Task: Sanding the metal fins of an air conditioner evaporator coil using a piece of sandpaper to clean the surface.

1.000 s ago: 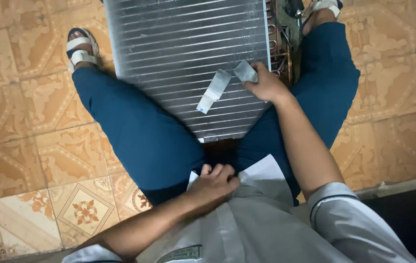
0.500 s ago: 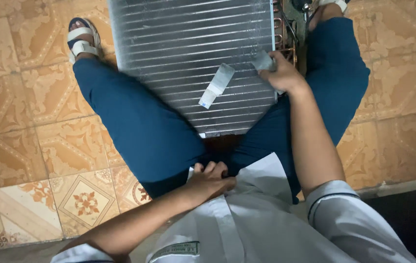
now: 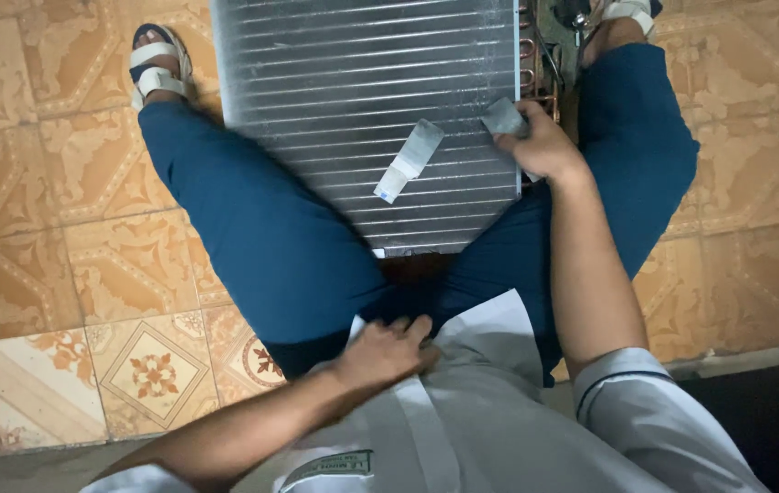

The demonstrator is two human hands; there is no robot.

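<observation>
Right hand (image 3: pixel 543 144) pinching tape (image 3: pixel 504 117) at coil (image 3: pixel 362 100) edge; left hand (image 3: pixel 387 351) curled on shirt (image 3: pixel 490 411). Best pressed flat, smoothed slowly.

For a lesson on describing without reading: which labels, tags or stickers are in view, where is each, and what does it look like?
Strip label: lies slanted on the finned metal coil panel; long, grey, white lower end.
Grey tag: at the panel's right edge, under the right hand; small, roughly square.
Shirt patch: bottom of view, near the left forearm; pale rectangle, dark border.
</observation>
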